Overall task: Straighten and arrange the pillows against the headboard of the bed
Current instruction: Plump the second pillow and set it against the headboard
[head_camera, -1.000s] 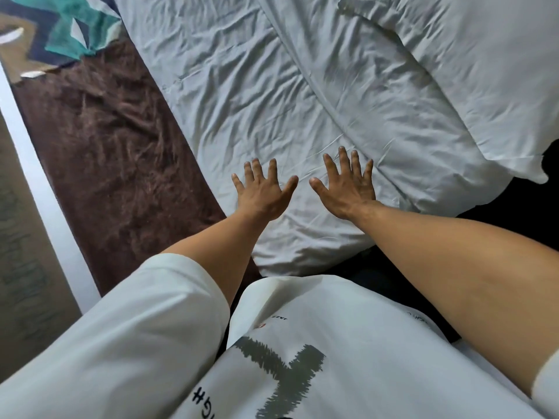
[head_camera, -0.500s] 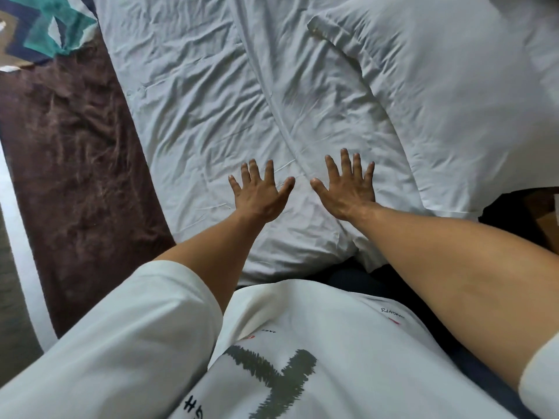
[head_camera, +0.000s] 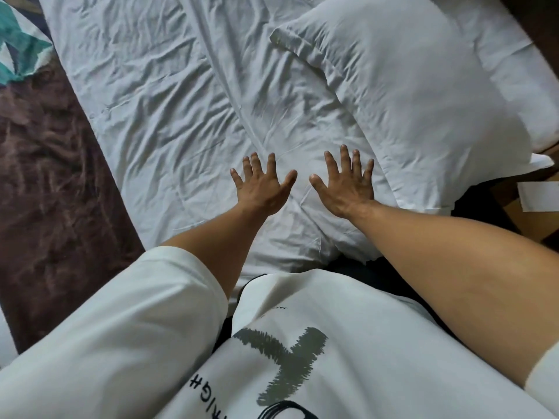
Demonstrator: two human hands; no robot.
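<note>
Pillows were counted as two, both white: a wrinkled one [head_camera: 187, 95] was pressed under the two hands, and a plumper one [head_camera: 402, 74] lay just beyond and to the right of the right hand [head_camera: 344, 184]. Both the left hand [head_camera: 260, 189] and the right hand were laid flat with fingers spread, nothing being grasped. The near edge of the pressed pillow was seen just behind the wrists. Left of the left hand, a brown blanket [head_camera: 51, 182] was left uncovered along the pillow's edge.
</note>
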